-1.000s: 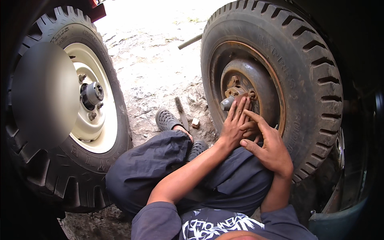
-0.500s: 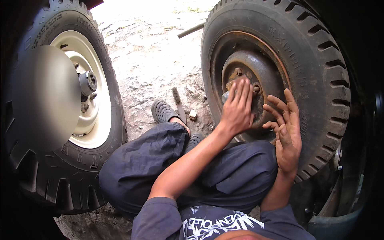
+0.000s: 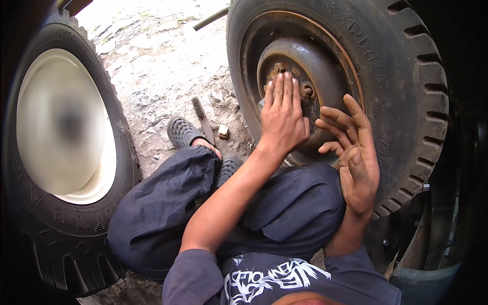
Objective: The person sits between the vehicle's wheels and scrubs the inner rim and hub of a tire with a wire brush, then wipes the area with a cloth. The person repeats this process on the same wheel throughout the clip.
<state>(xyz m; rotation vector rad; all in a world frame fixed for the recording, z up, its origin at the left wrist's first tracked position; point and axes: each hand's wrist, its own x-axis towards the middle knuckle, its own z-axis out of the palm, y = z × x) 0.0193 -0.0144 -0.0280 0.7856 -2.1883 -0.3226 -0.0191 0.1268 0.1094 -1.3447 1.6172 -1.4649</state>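
Observation:
My left hand (image 3: 283,116) lies over the hub of the rusty brown wheel on the right, its fingers stretched out flat side by side. Whether the palm touches the hub cannot be seen. Most of the hub is behind this hand; a rusty bolt (image 3: 307,91) shows beside the fingers and another bolt (image 3: 279,68) above them. My right hand (image 3: 359,165) is raised at the near side of the same wheel, in front of its black tyre (image 3: 391,127). Its fingers are spread and curled a little, with dark smudges on them and nothing held.
Left of me stands a second wheel with a cream rim (image 3: 84,190), partly covered by a blurred patch. A wire brush (image 3: 198,108) and a small pale block (image 3: 223,131) lie on the rough ground near my grey clog (image 3: 181,131). Farther off is a dark bar (image 3: 211,19).
The whole view has shifted, so the right wheel and both hands appear farther up and left. My left hand stays over the hub, its earlier motion blur gone. My right hand stays raised and spread.

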